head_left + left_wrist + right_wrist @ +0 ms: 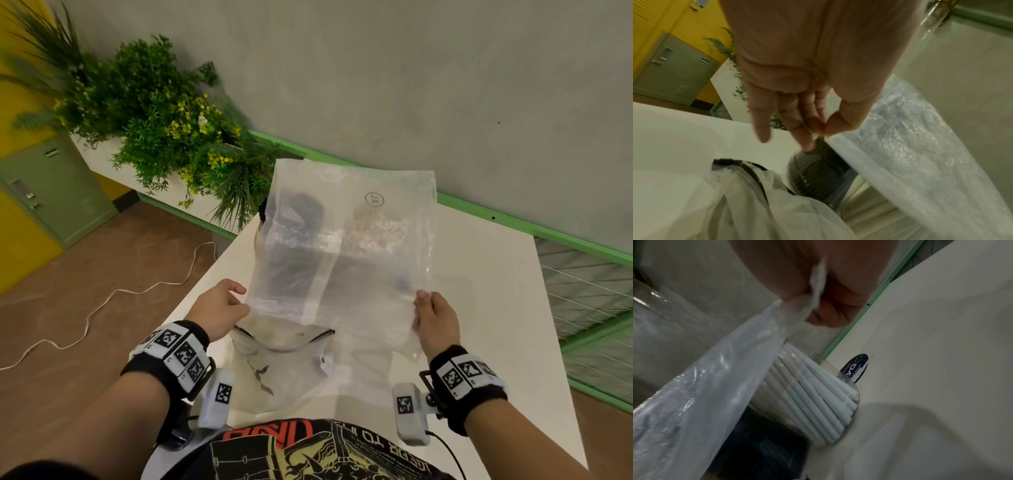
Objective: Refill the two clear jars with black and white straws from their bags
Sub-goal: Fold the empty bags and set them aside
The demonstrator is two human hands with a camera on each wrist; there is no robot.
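- Nearest us, a crumpled empty bag [274, 370] with a black zip strip lies flat on the white tabletop [496, 308].
- Our left hand [219, 308] pinches the near left corner of a clear plastic bag [346, 246] between thumb and fingers [807, 141]; the other fingers hang loosely.
- Our right hand [436, 322] grips the near right corner, plastic bunched in curled fingers [826, 316].
- We hold that bag spread in the air, long axis running away from us, far end raised.
- Behind it stand the jar of black straws [818, 175] and the jar of white straws [813, 395], straws upright.
- Farthest, green plants [164, 130] line the wall.
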